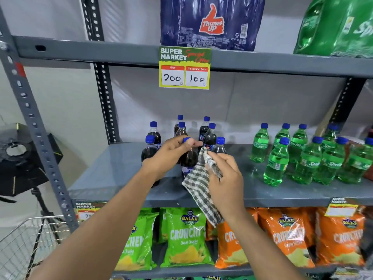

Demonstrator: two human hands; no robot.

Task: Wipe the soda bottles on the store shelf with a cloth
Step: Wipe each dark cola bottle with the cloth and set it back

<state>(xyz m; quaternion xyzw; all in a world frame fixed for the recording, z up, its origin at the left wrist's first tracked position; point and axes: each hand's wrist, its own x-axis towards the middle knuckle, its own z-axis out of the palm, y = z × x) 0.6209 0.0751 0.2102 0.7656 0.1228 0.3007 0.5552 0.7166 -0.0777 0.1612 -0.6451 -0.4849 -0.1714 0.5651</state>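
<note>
**Two bare forearms, nothing worn**

Two arms enter from the lower edge of the head view; both are bare from where they enter the picture to the fingertips, with no sleeve on either; the left hand and the right hand carry no glove, ring, watch or band that shows; the wrists are plain and unmarked; fingernails look short, though blur hides finer detail.

Place: a shop, a supermarket aisle
Racking: grey slotted metal shelf
Signs: price card reading "SUPER MARKET", MRP 200, discounted price 100; a second tag on the shelf edge
Stock: cola bottles; green soda bottles; rows of chip bags; wrapped multipacks above
Extras: wire basket at lower left
</note>
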